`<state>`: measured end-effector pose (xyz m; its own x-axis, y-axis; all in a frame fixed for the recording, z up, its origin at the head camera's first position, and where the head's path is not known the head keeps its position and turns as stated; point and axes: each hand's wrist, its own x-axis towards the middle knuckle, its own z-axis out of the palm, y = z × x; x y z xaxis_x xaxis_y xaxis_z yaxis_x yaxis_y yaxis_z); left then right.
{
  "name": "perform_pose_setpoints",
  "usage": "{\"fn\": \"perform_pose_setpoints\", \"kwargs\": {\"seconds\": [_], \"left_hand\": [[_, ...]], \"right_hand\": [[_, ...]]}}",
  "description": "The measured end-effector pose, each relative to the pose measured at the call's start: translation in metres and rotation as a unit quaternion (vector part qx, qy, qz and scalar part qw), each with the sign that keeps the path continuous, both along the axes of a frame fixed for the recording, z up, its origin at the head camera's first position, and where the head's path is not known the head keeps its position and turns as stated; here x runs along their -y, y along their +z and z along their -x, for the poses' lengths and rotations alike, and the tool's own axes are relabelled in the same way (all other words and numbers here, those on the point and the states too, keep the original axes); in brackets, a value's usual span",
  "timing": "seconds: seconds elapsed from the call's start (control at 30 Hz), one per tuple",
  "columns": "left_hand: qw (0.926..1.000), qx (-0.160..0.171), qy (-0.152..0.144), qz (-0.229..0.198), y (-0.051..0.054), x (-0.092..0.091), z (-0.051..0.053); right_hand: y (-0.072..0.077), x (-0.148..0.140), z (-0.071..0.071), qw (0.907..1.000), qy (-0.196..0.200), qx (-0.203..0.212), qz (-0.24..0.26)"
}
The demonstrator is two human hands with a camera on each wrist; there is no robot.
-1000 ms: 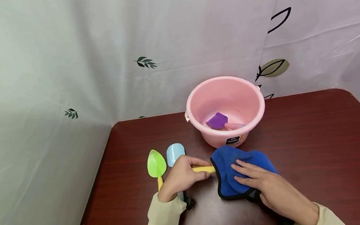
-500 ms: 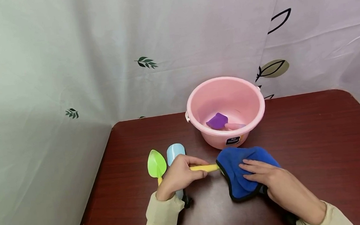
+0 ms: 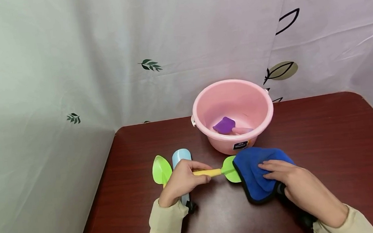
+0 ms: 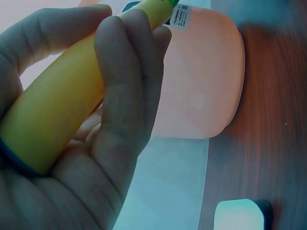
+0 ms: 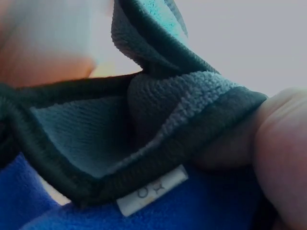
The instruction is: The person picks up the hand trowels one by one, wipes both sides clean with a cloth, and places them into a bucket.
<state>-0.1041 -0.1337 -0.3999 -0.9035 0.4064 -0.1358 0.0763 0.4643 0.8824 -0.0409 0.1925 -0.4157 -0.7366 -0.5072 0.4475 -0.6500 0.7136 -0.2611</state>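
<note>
My left hand (image 3: 182, 181) grips the yellow handle of a small toy shovel (image 3: 207, 172); up close in the left wrist view, fingers and thumb wrap that handle (image 4: 62, 100). Its green blade points right, the far part hidden under a blue cloth (image 3: 255, 166) with black edging. My right hand (image 3: 303, 189) holds the cloth over the blade, fingers lying on top of it. In the right wrist view the cloth (image 5: 81, 134) shows a folded grey underside, a small white tag and part of a blurred finger or thumb at the right.
Behind the cloth stands a pink bucket (image 3: 235, 142), with a purple shovel (image 3: 225, 125) lying inside. A second green shovel (image 3: 161, 170) and a light blue scoop (image 3: 181, 155) lie by my left hand on the dark red table (image 3: 330, 135). Patterned curtains hang behind.
My right hand and the cloth have slid right along the shovel, baring part of the green blade. My left hand has shifted slightly left, still holding the handle.
</note>
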Motion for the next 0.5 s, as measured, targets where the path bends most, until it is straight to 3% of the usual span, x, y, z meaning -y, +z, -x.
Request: {"fn": "perform_pose_setpoints", "kwargs": {"seconds": [0.17, 0.37, 0.5], "left_hand": [[1.0000, 0.006, 0.001, -0.002, 0.000, 0.002, 0.002], [0.9999, 0.011, 0.006, -0.001, 0.002, 0.005, 0.002], [0.9991, 0.037, 0.005, -0.018, 0.002, 0.006, 0.001]], "right_hand": [[0.001, -0.007, 0.003, 0.9996, -0.006, -0.024, 0.015], [0.006, -0.017, 0.002, 0.9990, -0.043, -0.012, 0.011], [0.011, -0.019, 0.001, 0.9978, -0.059, -0.006, 0.030]]}}
